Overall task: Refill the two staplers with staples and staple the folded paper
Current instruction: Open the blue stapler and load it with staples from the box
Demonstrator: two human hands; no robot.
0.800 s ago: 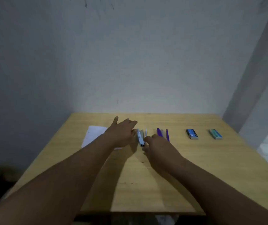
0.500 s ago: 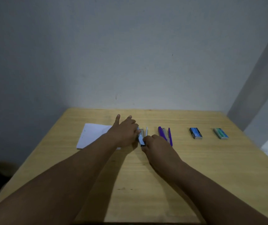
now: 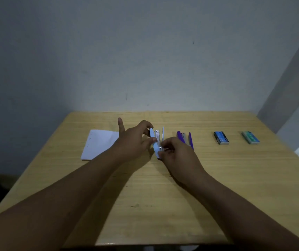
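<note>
A light blue stapler (image 3: 156, 142) lies on its side on the wooden table (image 3: 163, 187), its metal staple channel showing. My left hand (image 3: 134, 142) grips its left flank with thumb and fingers, the forefinger sticking up. My right hand (image 3: 175, 154) pinches the stapler's near end. A purple stapler (image 3: 185, 139) lies just right of it, partly behind my right hand. The folded white paper (image 3: 98, 143) lies to the left, partly under my left forearm. A blue staple box (image 3: 221, 138) and a green staple box (image 3: 250, 137) sit further right.
A grey wall rises right behind the table's far edge. A slanted grey post (image 3: 288, 91) stands at the right back corner. The floor drops off dark on the left and pale on the right of the table.
My left hand has curled from lying flat beside the light blue stapler to gripping it. My right hand's fingers have closed on its near end. The view has tilted down a little.
</note>
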